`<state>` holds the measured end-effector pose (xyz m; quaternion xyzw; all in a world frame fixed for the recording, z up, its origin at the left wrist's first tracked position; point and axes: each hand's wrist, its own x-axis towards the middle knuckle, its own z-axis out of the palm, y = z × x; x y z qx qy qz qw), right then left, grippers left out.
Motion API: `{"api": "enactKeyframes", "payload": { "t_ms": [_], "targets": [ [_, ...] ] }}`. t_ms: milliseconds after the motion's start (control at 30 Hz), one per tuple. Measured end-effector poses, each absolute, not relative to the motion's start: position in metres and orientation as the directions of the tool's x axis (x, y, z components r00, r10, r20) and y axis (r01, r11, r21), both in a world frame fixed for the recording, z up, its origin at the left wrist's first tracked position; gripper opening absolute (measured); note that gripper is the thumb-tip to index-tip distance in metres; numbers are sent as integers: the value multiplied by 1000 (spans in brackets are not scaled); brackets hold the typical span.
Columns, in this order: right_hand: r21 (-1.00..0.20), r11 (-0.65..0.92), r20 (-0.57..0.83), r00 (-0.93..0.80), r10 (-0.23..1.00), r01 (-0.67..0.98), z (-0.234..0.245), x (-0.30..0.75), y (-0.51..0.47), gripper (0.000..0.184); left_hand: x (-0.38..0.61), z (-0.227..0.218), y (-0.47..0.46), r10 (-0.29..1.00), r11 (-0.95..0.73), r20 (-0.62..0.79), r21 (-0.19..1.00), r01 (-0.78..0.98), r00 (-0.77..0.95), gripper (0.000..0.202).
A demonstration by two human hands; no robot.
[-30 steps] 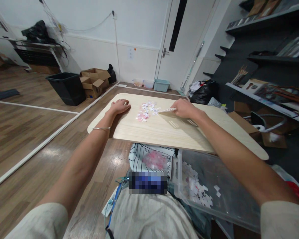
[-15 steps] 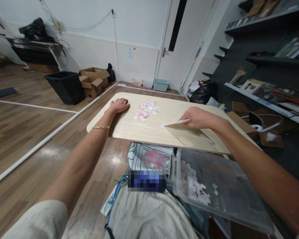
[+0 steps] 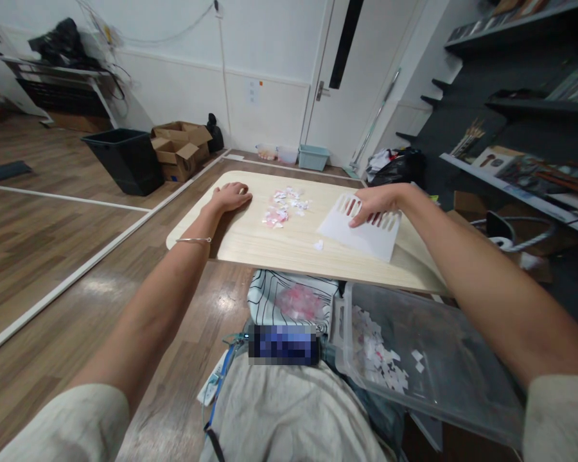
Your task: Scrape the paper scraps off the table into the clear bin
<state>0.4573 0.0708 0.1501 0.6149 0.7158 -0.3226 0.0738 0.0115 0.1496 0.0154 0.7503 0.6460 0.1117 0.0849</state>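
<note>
My right hand (image 3: 378, 200) grips a flat white slotted card (image 3: 361, 234) by its slotted upper edge, thumb across the near face. The card is tilted over the pale wooden tabletop (image 3: 250, 247), its lower edge close to the surface. A small white paper scrap (image 3: 318, 245) lies beside the card's left corner. To the left, my left hand (image 3: 232, 196) rests on the tabletop with fingers loosely bent and nothing visible in it. Between my hands lies a loose pile of white and pink paper scraps (image 3: 284, 206).
Below the table's near edge are a clear plastic box (image 3: 443, 378) with white scraps and a line-patterned bag (image 3: 262, 298) holding pink scraps. A black bin (image 3: 125, 160) and cardboard boxes (image 3: 180, 151) stand left. Shelves (image 3: 525, 199) flank the right side.
My right hand has turned the card from nearly edge-on so its broad slotted face shows. The small scrap has shifted slightly right. My left hand stays in place on the tabletop.
</note>
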Motion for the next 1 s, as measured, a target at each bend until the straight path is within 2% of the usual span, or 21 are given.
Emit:
{"api": "enactKeyframes", "payload": {
  "t_ms": [100, 233, 500, 700, 833, 1000],
  "targets": [
    [-440, -122, -608, -195, 769, 890, 130, 468, 74, 74, 11, 14, 150, 988, -150, 63, 277, 949, 138, 68],
    [-495, -190, -674, -237, 700, 848, 109, 471, 70, 76, 10, 12, 150, 987, -157, 93, 298, 942, 135, 67],
    [-531, -172, -714, -328, 619, 830, 91, 427, 57, 78, 8, 10, 153, 986, -164, 89, 298, 940, 143, 67],
    [-616, -170, -688, -421, 591, 769, 83, 412, 41, 84, 8, 9, 153, 984, -170, 102, 307, 936, 145, 68],
    [-668, -148, -647, -471, 600, 729, 82, 417, 35, 82, 8, 8, 155, 983, -173, 106, 308, 935, 147, 67],
    [-669, -108, -640, -497, 586, 735, 82, 415, 34, 81, 8, 8, 155, 983, -174, 112, 312, 934, 145, 67]
  ]
}}
